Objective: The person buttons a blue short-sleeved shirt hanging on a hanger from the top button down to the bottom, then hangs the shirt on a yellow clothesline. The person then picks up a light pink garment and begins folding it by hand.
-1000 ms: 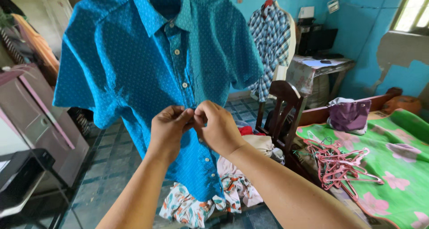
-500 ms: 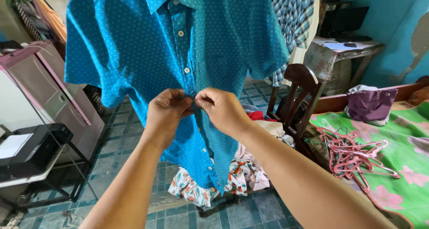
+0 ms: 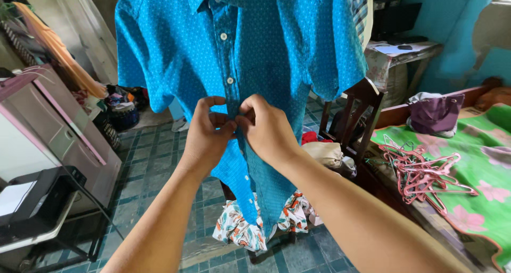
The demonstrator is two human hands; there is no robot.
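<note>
A blue short-sleeved shirt (image 3: 175, 49) with small white dots and white buttons hangs in front of me, its collar out of view at the top. My left hand (image 3: 205, 132) and my right hand (image 3: 266, 129) meet at the button strip in the middle of the shirt. Each pinches the fabric between thumb and fingers, fingertips touching. Two buttons show above the hands and two below them. The button between my fingers is hidden.
Behind the shirt stands a dark wooden chair (image 3: 359, 110) piled with clothes (image 3: 250, 230). Pink hangers (image 3: 420, 172) lie on a green flowered bed cover (image 3: 479, 166) at right, by a purple bag (image 3: 435, 113). A pink cabinet (image 3: 58, 134) and a printer (image 3: 32, 198) are at left.
The view has swung left and down, so the shirt sits further right. Both hands stay pinched on the button strip, now a little higher in the frame.
</note>
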